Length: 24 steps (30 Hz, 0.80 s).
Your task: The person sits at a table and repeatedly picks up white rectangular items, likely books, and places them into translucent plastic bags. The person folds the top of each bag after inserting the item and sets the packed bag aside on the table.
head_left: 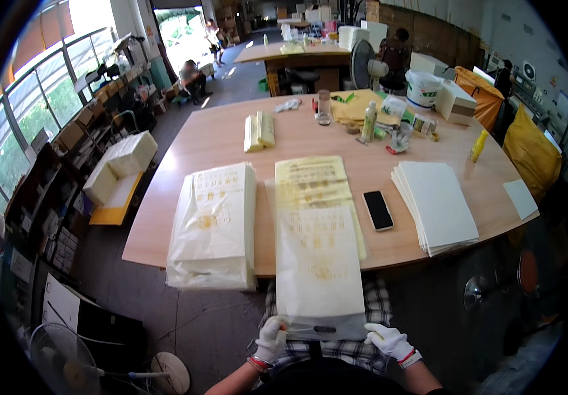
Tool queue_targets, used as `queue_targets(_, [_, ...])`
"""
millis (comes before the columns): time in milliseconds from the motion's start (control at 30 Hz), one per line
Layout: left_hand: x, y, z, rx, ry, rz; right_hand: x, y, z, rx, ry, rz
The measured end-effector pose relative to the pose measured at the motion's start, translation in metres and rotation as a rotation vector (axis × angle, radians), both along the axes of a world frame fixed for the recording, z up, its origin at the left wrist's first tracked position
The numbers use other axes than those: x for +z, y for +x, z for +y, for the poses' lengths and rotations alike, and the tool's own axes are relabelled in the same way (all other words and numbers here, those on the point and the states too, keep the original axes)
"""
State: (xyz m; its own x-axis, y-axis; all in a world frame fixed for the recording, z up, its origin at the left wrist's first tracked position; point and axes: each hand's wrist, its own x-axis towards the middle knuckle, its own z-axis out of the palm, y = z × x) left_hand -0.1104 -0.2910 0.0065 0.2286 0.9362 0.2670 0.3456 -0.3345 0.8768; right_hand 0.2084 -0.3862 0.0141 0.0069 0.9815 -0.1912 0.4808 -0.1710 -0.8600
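Observation:
A clear plastic bag (320,296) with gold print, a white sheet inside and a dark handle slot at its near end, hangs over the table's front edge toward me. My left hand (271,339), in a white glove, is closed on the bag's near left corner. At the near right corner my right hand (389,341), also gloved, pinches the bag's edge. Under the bag's far part lie yellowish printed bags (309,171). To the left rests a thick stack of filled bags (211,217) with similar gold print.
A black phone (378,210) and a stack of white boards (436,207) lie to the right on the wooden table (146,227). Farther back are a yellowish bundle (259,131), a spray bottle (369,122), a white bucket (423,90) and a yellow bottle (478,146).

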Motion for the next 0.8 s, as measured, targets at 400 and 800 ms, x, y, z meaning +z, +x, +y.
queue_targets(400, [0.12, -0.023, 0.079, 0.073, 0.596, -0.078, 0.003, -0.121, 0.158, -0.267, 0.001, 1.218])
queue_targets(800, [-0.029, -0.236, 0.185, 0.736, -0.032, -0.875, -0.022, -0.267, 0.247, 0.161, -0.302, 0.875])
